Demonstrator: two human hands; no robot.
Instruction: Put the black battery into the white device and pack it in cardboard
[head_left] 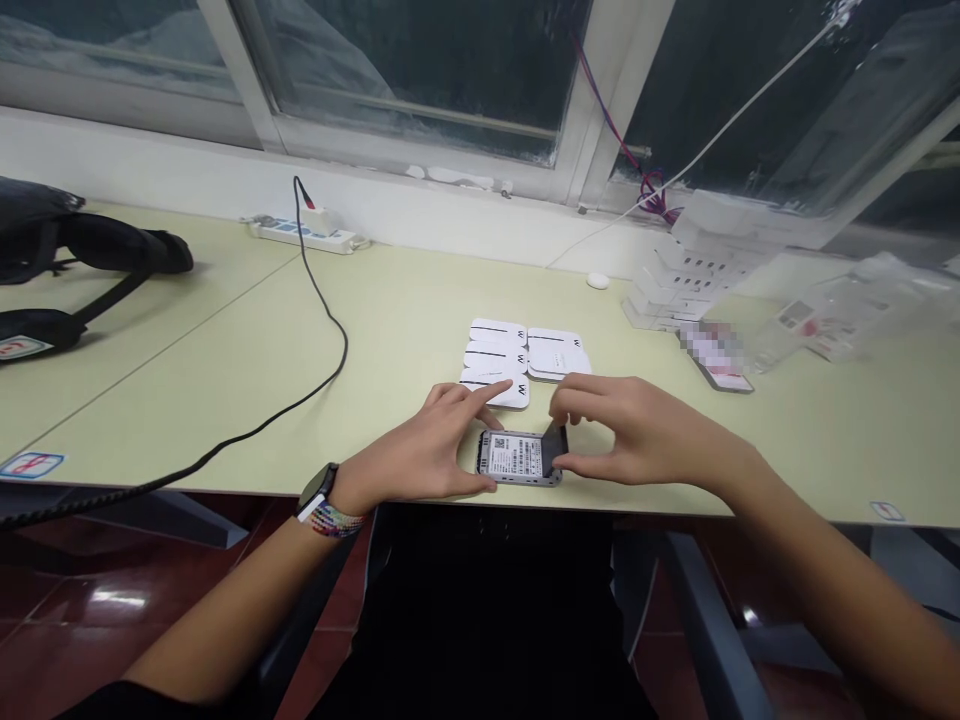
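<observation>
A small flat grey device [517, 458] with a white barcode label lies at the near edge of the pale table [225, 360]. My left hand [431, 445] grips its left end between thumb and fingers, index finger stretched over the top edge. My right hand [622, 430] pinches its right end, where a dark cover piece sits under my fingertips. Just behind the device lie several white flat covers [525, 358] in two short rows.
A black cable [330, 310] runs from a white power strip [304, 232] across the table to the left. A black bag [67, 260] lies far left. At the right are a phone [716, 355], clear plastic trays [697, 270] and clear bags [847, 310]. Windows stand behind.
</observation>
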